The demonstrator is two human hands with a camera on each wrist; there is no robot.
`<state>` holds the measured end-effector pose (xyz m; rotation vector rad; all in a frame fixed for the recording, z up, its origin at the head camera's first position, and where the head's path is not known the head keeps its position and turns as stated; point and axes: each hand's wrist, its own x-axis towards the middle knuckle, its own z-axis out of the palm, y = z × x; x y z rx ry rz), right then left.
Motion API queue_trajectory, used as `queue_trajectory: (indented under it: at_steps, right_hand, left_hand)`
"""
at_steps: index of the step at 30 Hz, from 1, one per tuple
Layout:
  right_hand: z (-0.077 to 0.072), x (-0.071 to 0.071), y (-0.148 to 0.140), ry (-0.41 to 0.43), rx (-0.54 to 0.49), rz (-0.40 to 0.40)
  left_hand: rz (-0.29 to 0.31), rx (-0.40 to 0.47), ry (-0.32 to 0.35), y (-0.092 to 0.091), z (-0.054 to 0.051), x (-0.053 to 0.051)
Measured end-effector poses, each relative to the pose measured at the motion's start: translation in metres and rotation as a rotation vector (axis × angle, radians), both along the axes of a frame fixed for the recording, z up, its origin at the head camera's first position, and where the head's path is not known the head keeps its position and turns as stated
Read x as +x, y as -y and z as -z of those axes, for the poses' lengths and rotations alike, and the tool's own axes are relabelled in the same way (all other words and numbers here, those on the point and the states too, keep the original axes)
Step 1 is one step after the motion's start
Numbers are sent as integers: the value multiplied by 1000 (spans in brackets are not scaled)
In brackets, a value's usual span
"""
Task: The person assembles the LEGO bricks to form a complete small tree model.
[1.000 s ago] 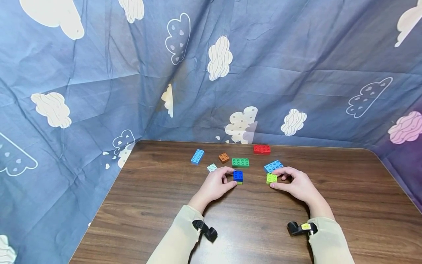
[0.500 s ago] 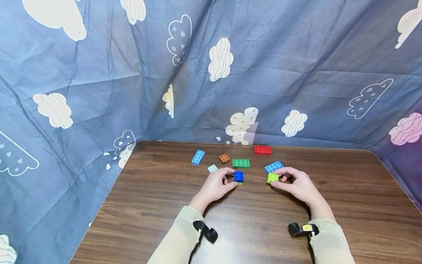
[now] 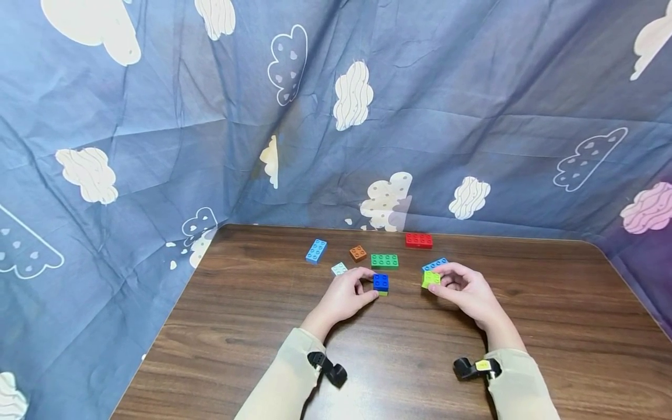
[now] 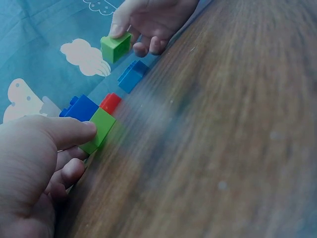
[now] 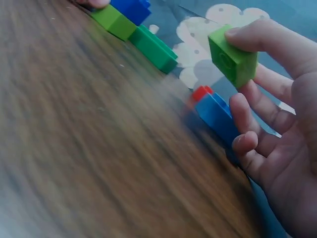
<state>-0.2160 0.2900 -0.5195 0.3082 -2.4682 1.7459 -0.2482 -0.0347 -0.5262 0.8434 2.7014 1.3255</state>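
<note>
My left hand (image 3: 343, 294) pinches a small stack on the table, a dark blue brick (image 3: 380, 282) on top of a lime green brick (image 4: 101, 130). Thumb and fingers press its sides in the left wrist view. In my right hand (image 3: 469, 290) is a second lime green brick (image 5: 233, 57), pinched between thumb and fingers and raised off the table, its hollow underside partly showing. Just behind the right hand lies a light blue eight-stud brick (image 5: 216, 119), partly covered by the held brick and fingers in the head view.
Behind the hands lie a green brick (image 3: 384, 261), a red brick (image 3: 418, 240), a brown brick (image 3: 358, 252), a pale blue brick (image 3: 339, 269) and another light blue brick (image 3: 316, 251). A cloud-patterned cloth (image 3: 294, 146) hangs at the wooden table's (image 3: 399, 350) back edge.
My right hand has lifted the lime green brick off the table and moved it slightly left. My left hand still holds the stack in the same place.
</note>
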Motion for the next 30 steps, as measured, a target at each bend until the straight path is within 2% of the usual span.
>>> queue_trajectory:
  at_steps: [7,15,19,23,27,30]
  right_hand:
    - [2,-3,16,-70,-117,-27]
    - [1,-3,46,-124,-146,-15]
    - [1,-7,64,-116,-145,-26]
    - [1,-12,79,-69,-151,-45]
    - [2,-13,85,-26,-177,-49]
    - [3,-12,86,-24,-162,-55]
  left_hand:
    - [-8,2,17,1,-2,2]
    - [-1,5,9,0,-1,0]
    - [-12,14,15,1,-1,-1]
    - [-27,12,20,2,-1,0]
    - [-16,14,18,1,0,-1]
    - [-7,19,25,-1,-1,-1]
